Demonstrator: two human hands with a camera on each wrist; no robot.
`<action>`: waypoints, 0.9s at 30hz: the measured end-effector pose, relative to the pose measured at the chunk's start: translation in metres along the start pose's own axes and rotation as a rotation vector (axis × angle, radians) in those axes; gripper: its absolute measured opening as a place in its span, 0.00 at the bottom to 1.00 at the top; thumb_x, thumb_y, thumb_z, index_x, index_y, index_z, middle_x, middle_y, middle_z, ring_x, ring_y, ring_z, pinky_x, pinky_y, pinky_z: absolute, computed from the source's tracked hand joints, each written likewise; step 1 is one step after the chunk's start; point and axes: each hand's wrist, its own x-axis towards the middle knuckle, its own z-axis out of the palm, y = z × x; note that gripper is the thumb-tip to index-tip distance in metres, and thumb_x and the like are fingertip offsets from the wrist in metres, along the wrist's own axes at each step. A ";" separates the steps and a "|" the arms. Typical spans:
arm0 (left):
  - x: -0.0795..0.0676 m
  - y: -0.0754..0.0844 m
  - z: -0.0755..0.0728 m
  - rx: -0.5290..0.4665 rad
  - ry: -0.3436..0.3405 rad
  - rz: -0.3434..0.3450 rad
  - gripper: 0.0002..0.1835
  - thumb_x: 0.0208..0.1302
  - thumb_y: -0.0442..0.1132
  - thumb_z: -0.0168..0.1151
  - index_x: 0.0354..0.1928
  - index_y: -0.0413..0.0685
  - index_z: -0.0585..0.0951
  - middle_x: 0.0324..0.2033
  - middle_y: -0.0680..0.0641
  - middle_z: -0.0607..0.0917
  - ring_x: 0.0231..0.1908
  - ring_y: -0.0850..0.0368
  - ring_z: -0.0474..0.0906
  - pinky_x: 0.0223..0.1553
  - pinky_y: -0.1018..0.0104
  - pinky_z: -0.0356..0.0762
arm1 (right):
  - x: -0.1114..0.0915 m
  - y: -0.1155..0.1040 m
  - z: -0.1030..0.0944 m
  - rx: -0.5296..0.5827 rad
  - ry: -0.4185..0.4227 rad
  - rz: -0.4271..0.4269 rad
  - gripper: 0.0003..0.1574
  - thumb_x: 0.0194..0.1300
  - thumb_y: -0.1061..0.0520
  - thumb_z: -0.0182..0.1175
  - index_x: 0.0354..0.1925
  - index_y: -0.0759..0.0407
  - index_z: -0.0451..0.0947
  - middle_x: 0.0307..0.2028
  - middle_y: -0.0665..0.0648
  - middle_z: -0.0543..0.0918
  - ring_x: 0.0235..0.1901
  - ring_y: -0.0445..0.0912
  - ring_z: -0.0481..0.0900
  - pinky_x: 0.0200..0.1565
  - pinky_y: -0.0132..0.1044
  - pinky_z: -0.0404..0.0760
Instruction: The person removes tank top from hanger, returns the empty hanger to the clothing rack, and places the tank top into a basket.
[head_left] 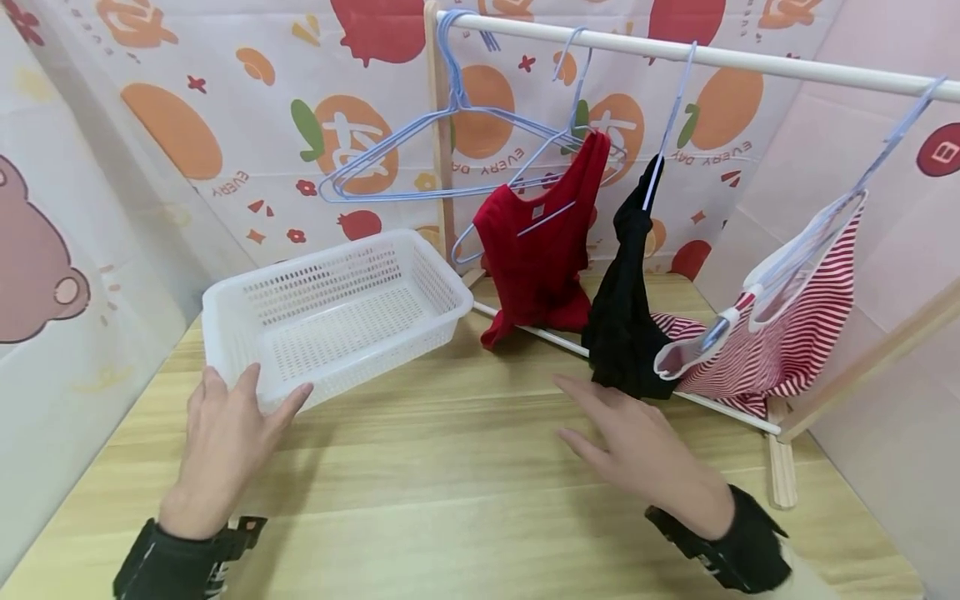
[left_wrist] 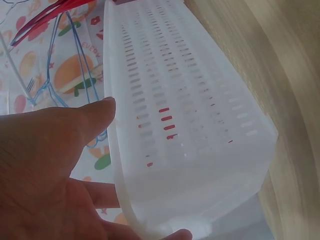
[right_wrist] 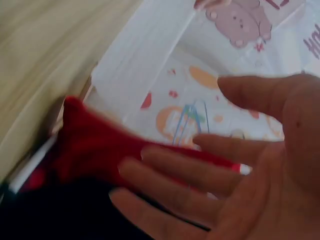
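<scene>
White basket (head_left: 397, 355) found on the left of the counter (head_left: 450, 500), its long axis slanting from near left to far right. The left hand (head_left: 225, 429) is the nearer of the two hands: at the basket's near-left corner, it holds the rim between thumb and fingers. The right hand (head_left: 637, 433) is apart from the basket, fingers extended and spread, nothing in its grasp. Governing relation, in this inspector's judgement: the basket lies left of the right hand and slightly farther off, while the black garment (head_left: 626, 333) hangs just beyond that hand, beside the red garment (head_left: 540, 258). Contact between fingers and black cloth could not be established; the right wrist view is blurred. The left hand covers the gripped corner; whether that end sits flat on the counter cannot be told. The rail (head_left: 675, 54) runs out of frame at right.
</scene>
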 end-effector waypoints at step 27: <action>0.004 0.004 -0.006 0.018 -0.006 -0.029 0.28 0.57 0.48 0.77 0.32 0.25 0.78 0.26 0.26 0.76 0.34 0.28 0.70 0.35 0.41 0.62 | -0.052 0.052 -0.060 -0.130 0.021 0.180 0.29 0.68 0.48 0.69 0.65 0.53 0.79 0.54 0.63 0.88 0.48 0.59 0.88 0.45 0.64 0.84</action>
